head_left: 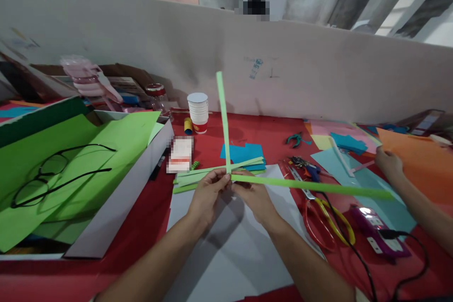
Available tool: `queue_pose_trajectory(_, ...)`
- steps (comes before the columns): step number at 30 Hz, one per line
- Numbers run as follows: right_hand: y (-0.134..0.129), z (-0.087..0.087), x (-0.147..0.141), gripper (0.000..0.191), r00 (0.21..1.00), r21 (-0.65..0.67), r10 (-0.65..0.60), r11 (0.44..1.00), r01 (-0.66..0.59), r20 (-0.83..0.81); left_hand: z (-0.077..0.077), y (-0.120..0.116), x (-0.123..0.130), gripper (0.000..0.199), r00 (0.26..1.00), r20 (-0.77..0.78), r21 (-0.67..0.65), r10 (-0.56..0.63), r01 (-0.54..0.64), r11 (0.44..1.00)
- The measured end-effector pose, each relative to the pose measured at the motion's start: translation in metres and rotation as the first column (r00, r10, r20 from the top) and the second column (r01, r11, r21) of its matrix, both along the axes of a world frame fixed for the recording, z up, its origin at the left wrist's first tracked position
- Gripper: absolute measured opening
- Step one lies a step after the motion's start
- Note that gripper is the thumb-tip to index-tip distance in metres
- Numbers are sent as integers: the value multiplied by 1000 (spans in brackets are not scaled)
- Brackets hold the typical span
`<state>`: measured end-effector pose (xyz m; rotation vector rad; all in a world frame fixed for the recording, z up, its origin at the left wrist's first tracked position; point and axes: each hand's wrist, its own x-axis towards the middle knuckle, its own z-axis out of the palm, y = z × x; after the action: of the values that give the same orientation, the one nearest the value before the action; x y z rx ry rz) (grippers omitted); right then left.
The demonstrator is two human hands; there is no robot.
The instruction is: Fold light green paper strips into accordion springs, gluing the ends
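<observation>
Left: black-framed eyeglasses (53, 165). Far, left of centre: stacked white paper cups (198, 111). Near right: purple plastic device (371, 227), black cable (390, 234).

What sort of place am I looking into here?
Probably a shared paper-craft workspace: green paper strips, scissors on a red table, and another person's hand beside orange paper.

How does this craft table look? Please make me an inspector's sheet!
Surface: red tabletop with white paper on it.
Things in hand: pale-green strip upright, bright-green strip pointing right, ends together.
Clutter: open box with green sheets and glasses, stacked paper cups, scissors.
Hands: left hand and right hand pinch where the strips meet.
Cables: black cable plugged into purple device.
Surroundings: pale partition behind; another person's hand at right, by orange sheet.
</observation>
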<state>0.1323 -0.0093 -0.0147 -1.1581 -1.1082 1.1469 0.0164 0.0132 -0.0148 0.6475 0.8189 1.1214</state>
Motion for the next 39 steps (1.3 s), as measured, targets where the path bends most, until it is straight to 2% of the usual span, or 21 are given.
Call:
queue_pose_trajectory(4, -1, -2, -4, 15, 994, -11, 2, 1000, -3, -110, 2, -2, 0, 22, 999, 48, -12, 5, -5, 1000)
queue_pose_trajectory(8, 1, 1, 0, 15, 992, -112, -76, 992, 64, -103, 3, -5, 0, 18, 994, 105, -77, -7, 15, 997)
queue_pose_trajectory(11, 2, 5, 5, 14, 994, -87, -55, 995, 47, -94, 7, -6, 0, 17, 998, 59, -102, -18, 24, 994)
queue_pose_trajectory(15, 3, 8, 8, 12, 999, -35, -37, 999, 36, -25, 9, -4, -2, 15, 999, 9, -64, -33, 34, 997)
queue_pose_trajectory(22, 2, 6, 5, 14, 995, -97, -62, 994, 55, -72, 0, -2, -3, 16, 995, -100, 4, -15, 15, 1000)
queue_pose_trajectory(30, 1, 8, 5, 13, 974, -167, -75, 985, 39, -212, 3, -2, -3, 16, 996, -93, -25, 6, -8, 1000)
queue_pose_trajectory(35, 2, 8, 5, 19, 951, -224, -120, 973, 55, -285, 6, -2, -1, 21, 997, -67, 25, 45, -43, 999)
queue_pose_trajectory(39, 1, 8, 3, 17, 969, -175, -105, 982, 66, -223, 4, -2, 0, 24, 998, -45, 48, 48, -46, 998)
